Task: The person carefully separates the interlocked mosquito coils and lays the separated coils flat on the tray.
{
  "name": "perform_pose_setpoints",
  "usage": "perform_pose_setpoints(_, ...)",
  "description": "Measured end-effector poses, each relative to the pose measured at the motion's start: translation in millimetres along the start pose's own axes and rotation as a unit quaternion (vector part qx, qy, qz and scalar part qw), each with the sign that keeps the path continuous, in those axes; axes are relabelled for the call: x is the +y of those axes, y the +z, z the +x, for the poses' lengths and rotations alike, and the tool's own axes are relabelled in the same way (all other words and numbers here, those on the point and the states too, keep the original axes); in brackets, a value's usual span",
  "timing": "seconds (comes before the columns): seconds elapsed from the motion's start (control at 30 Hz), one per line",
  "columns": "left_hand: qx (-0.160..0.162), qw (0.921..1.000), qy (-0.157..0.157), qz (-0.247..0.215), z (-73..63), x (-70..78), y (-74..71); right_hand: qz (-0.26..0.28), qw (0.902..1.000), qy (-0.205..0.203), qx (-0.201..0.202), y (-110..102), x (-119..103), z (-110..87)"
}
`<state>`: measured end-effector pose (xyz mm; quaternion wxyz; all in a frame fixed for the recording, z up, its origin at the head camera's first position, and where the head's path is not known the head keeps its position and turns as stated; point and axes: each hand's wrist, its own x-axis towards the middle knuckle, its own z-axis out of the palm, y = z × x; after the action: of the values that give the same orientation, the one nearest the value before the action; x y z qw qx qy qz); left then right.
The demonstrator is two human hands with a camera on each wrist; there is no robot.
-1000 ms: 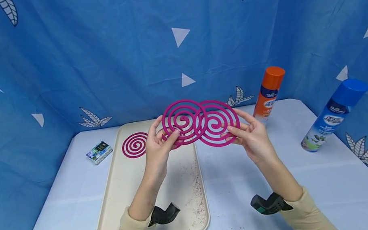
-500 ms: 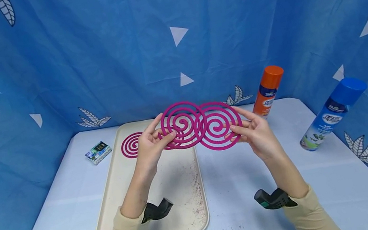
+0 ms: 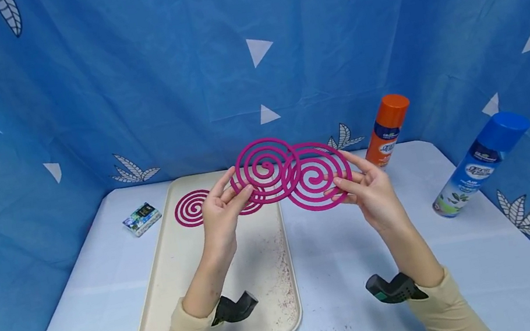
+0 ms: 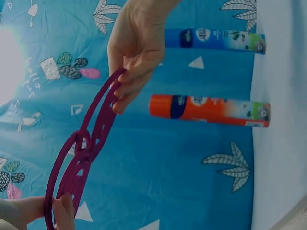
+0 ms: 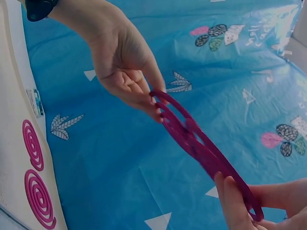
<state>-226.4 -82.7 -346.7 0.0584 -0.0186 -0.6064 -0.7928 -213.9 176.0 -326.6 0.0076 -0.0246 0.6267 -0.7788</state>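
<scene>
Two magenta mosquito coils are held up in the air above the tray's right edge in the head view. My left hand point(image 3: 220, 215) pinches the outer rings of the left mosquito coil point(image 3: 266, 166) between thumb and fingers. My right hand point(image 3: 370, 188) pinches the rim of the right mosquito coil point(image 3: 314, 178) the same way. Their inner rings overlap and pass through one another where they meet, also seen as a crossing in the left wrist view. Two more coils lie on the tray; one coil point(image 5: 32, 143) and another coil point(image 5: 40, 199) show in the right wrist view.
A beige tray point(image 3: 223, 291) with reddish crumbs lies on the white-covered table at left. Beside it is a small box point(image 3: 142, 219). An orange spray can point(image 3: 387, 132) and a blue spray can point(image 3: 480, 164) stand at right. Blue patterned cloth surrounds the table.
Both hands keep their pinch on the coils. The joined coils dip slightly, then rise again. My right hand has shifted a little to the right, and the overlap has narrowed slightly.
</scene>
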Motion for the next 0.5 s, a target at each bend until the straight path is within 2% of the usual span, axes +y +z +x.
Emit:
perform_pose_setpoints(0.13,0.007,0.9998,0.011,0.017,3.1,2.3,-4.8,-0.033,0.9987,-0.012,-0.036,-3.5,-0.6,0.1)
perform_pose_setpoints(0.37,-0.046,0.9978,0.003,0.048,6.7,9.9,-14.2,-0.076,0.9942,-0.019,-0.073,-12.2,-3.9,-0.3)
perform_pose_setpoints(0.5,-0.045,0.9974,0.017,0.054,7.7,14.0,-19.7,-0.081,0.9936,-0.025,-0.075,-16.1,-5.8,0.7)
